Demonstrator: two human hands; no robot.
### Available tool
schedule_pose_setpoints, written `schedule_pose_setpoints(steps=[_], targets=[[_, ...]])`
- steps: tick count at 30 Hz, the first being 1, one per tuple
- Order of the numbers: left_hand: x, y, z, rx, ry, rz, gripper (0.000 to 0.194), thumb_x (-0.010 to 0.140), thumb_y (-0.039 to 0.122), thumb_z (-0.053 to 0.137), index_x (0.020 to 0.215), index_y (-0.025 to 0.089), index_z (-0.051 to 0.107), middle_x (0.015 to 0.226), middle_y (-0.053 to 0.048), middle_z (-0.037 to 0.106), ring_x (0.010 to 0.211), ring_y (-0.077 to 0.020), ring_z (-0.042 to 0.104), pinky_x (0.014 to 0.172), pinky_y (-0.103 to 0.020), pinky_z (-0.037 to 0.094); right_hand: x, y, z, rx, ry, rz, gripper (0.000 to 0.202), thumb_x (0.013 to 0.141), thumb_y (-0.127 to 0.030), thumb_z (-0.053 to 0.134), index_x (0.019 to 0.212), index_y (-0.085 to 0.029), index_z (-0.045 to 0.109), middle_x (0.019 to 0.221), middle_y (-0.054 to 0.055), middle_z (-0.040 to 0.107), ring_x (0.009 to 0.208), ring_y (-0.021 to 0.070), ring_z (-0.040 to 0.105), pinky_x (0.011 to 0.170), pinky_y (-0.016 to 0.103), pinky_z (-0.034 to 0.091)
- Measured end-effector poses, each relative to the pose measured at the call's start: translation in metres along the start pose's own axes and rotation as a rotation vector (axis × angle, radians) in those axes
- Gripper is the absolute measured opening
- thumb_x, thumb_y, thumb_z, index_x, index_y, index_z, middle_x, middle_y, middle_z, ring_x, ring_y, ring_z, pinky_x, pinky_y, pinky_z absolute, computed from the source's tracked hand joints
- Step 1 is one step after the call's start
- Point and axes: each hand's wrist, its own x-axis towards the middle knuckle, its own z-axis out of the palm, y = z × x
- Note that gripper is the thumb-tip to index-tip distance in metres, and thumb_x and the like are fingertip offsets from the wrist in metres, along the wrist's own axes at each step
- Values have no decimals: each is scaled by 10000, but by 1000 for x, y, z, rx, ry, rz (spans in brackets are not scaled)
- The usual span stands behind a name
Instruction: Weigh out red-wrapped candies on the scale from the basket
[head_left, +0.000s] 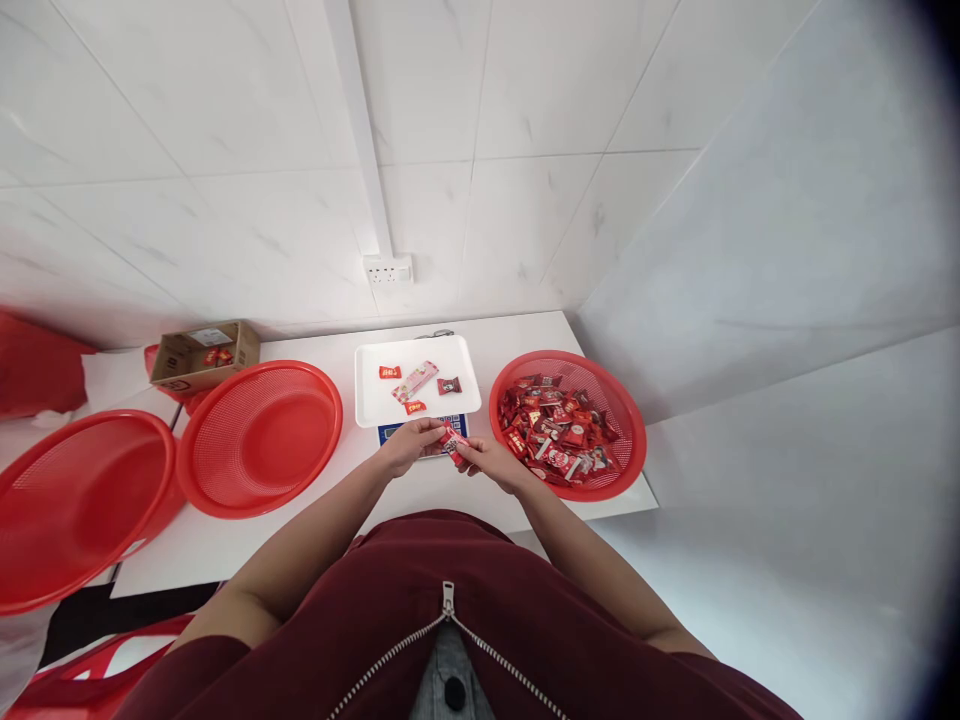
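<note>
A small red packet point(453, 442) is held between both hands, over the front edge of the scale. My left hand point(412, 445) pinches its left end and my right hand point(487, 460) grips its right side. Behind them a white tray point(367, 398) rests on a blue scale point(387, 434), whose front the hands partly cover. On the tray lie a pink patterned packet point(415, 381), a red packet point(390, 372) at the left, another red one point(415, 407) near the front and a dark red one point(449, 385) at the right.
Right of the tray, a red basket point(636, 440) holds a heap of red packets point(559, 425). Two red baskets stand at the left, one nearer point(262, 435) and one farther left point(82, 500). Behind them is a cardboard box point(202, 378). A socket point(388, 271) is on the wall.
</note>
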Motion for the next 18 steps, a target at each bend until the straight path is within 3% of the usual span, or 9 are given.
schedule_pose_setpoints(steps=[4, 8, 14, 18], targets=[[-2, 0, -3, 59, -3, 3, 318, 630, 350, 797, 817, 135, 656, 779, -56, 664, 671, -121, 579, 711, -281, 459, 2, -4, 0, -139, 30, -58, 264, 830, -403, 560, 712, -168, 588, 576, -13, 593, 556, 101, 553, 519, 199, 397], [-1, -1, 3, 101, 78, 78, 286, 616, 299, 804, 756, 153, 603, 695, -8, 631, 627, -99, 543, 641, -237, 431, 7, -2, 4, -312, 141, -124, 234, 849, -290, 509, 646, -180, 550, 572, -23, 573, 554, 95, 532, 553, 204, 402], [6, 2, 3, 110, 153, 49, 300, 636, 304, 788, 808, 154, 594, 708, -32, 625, 670, -146, 584, 664, -286, 473, 16, 3, 5, -104, 189, -10, 209, 820, -345, 562, 690, -181, 567, 561, -26, 577, 518, 104, 531, 494, 207, 386], [8, 6, -3, 78, 300, 43, 395, 693, 341, 746, 1014, 193, 570, 955, -76, 627, 882, -187, 600, 733, -302, 493, 32, -5, 2, -62, 244, 12, 246, 788, -361, 629, 641, -174, 566, 549, -16, 580, 511, 107, 530, 475, 204, 387]])
